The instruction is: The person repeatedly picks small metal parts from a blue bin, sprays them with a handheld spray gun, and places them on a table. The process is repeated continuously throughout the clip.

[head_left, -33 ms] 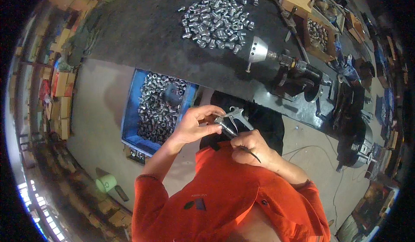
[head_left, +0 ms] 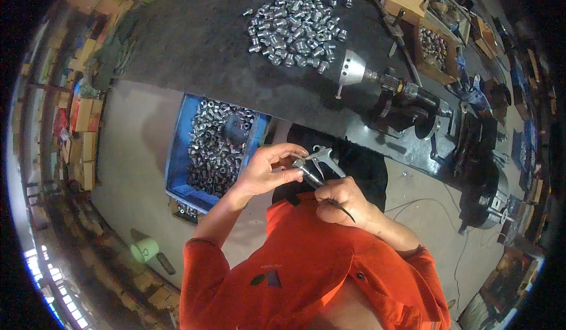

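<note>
Low in front of me, my left hand (head_left: 268, 168) pinches a small silver metal fitting (head_left: 299, 164) between thumb and fingers. My right hand (head_left: 342, 200) is wrapped round a slim dark rod-shaped tool (head_left: 313, 180), whose other end meets the fitting; a thin dark tail or cord comes out below the fist. What kind of tool it is, I cannot tell. Just beyond the fingers is a silver air blow gun (head_left: 326, 159) with a ribbed handle, against something black. Left of my left hand stands a blue crate (head_left: 177, 153) full of similar metal fittings.
On the dark workbench (head_left: 188, 41) lies a heap of shiny fittings (head_left: 298, 29). To its right are a silver conical fixture (head_left: 352, 69) on a geared shaft and a wooden box of small parts (head_left: 451, 65). A pale green cup (head_left: 144, 249) is at lower left.
</note>
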The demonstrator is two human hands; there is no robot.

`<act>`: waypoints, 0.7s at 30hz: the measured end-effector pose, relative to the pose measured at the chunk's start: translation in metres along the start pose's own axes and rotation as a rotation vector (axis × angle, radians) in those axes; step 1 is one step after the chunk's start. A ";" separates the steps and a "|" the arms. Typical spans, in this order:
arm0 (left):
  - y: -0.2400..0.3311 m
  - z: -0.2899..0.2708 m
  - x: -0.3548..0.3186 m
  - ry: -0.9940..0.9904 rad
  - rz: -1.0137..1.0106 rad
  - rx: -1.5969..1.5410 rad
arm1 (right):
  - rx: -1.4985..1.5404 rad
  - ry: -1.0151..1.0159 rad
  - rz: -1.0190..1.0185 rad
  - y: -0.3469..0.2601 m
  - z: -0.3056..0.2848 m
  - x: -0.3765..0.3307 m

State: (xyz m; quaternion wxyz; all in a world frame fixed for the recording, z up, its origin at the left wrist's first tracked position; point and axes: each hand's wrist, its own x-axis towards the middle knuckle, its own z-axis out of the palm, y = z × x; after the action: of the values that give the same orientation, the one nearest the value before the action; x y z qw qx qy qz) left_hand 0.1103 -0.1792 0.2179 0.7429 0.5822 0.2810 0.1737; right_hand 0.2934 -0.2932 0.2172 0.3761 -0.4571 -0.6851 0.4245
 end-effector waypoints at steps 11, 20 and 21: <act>-0.008 -0.008 0.008 0.215 0.119 0.207 | 0.130 0.016 0.091 0.003 -0.011 -0.014; -0.009 -0.012 0.013 0.397 0.433 0.941 | 0.056 0.243 -0.205 -0.033 -0.031 -0.012; -0.009 -0.012 0.012 0.386 0.441 0.958 | 0.055 0.257 -0.204 -0.032 -0.029 -0.012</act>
State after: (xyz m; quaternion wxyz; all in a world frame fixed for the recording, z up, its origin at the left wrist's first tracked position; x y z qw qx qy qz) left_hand 0.1122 -0.1653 0.2047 0.2766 0.8574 0.3306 0.2813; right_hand 0.3138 -0.3050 0.2557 0.5141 -0.4250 -0.6625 0.3408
